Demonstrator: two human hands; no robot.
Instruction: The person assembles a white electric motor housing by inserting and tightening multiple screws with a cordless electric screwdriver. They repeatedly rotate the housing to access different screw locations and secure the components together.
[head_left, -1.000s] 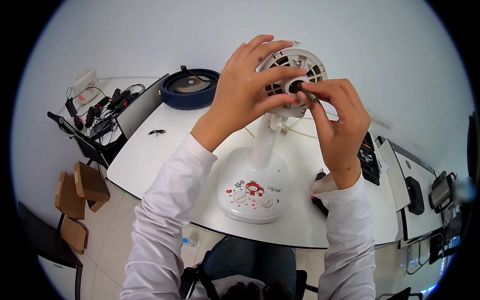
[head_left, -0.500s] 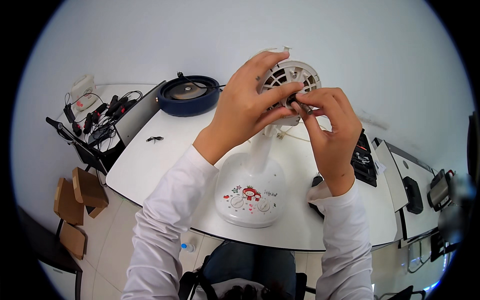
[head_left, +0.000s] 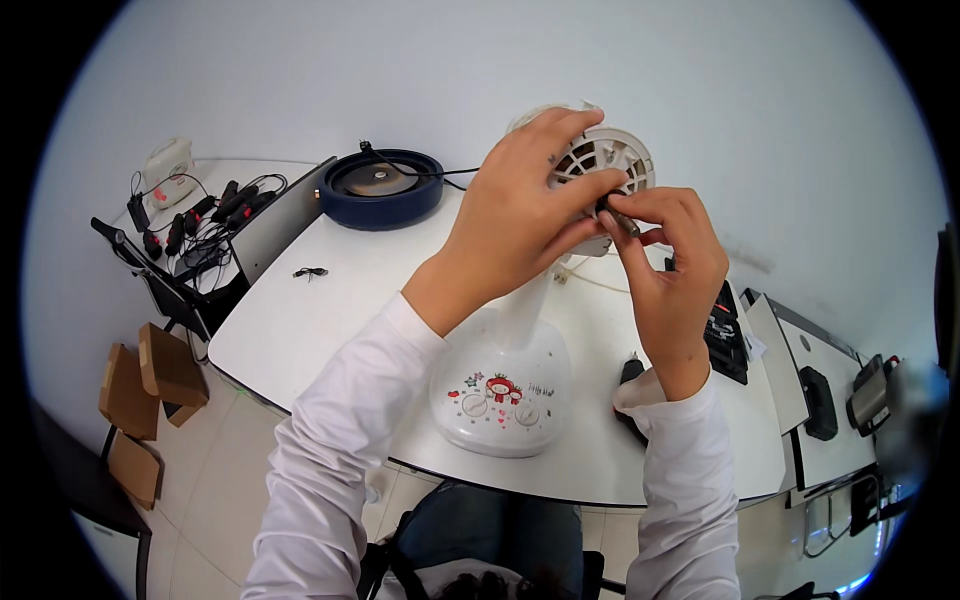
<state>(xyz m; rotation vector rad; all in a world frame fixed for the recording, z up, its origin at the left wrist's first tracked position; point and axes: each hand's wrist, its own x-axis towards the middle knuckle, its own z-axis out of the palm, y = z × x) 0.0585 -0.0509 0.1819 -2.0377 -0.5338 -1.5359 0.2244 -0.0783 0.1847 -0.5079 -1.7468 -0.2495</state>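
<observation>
A white desk fan stands before me without blades or front guard, its glossy base on the table bearing a cartoon print and two knobs. My left hand wraps round its slotted round motor head, with thumb and a finger reaching to the centre. There a metal shaft pokes out toward me. My right hand is closed, fingertips pinching a small dark piece around the shaft. Fingers cover much of this piece, so its kind is unclear.
A black power drill lies beside my right forearm, with an open tool case beyond. A dark blue round appliance sits at the back left, near a small black cable. Cardboard boxes stand on the floor at left.
Both hands and the fan's motor head have shifted slightly right and down in view. The grip at the shaft stays the same. More of the drill shows beside my right forearm.
</observation>
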